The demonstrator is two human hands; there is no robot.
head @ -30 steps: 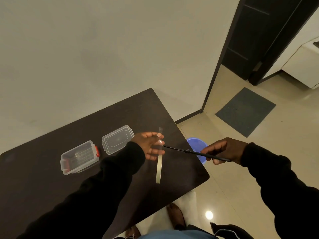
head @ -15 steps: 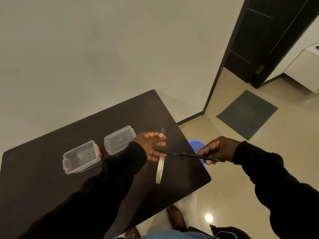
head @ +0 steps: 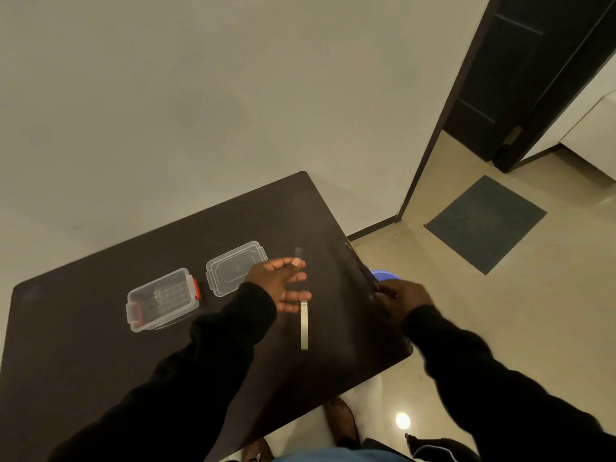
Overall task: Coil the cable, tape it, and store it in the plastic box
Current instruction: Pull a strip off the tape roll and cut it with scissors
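A clear plastic box (head: pixel 156 279) with red latches stands open on the dark table (head: pixel 83 345), its clear lid (head: pixel 233 268) lying just to its right. What is inside the box I cannot tell. My left hand (head: pixel 280 285) hovers right of the lid with fingers spread, and a roll of clear tape (head: pixel 304 325), seen edge-on, hangs from those fingers. My right hand (head: pixel 405 295) is at the table's right edge, closed on a slim black object (head: pixel 366 276) that is blurred and points away from me. No coiled cable is clearly visible.
A blue round object (head: pixel 383 274) sits on the floor just past the table's right edge. Farther right lie a dark floor mat (head: pixel 486 225) and an open dark door (head: pixel 520 78). A plain wall runs behind the table. My feet (head: pixel 343 421) show below the near edge.
My right hand has pulled the slim black object away from my left hand and swung it to the table's right edge. My left hand's fingers have spread wider, with the tape roll still on them.
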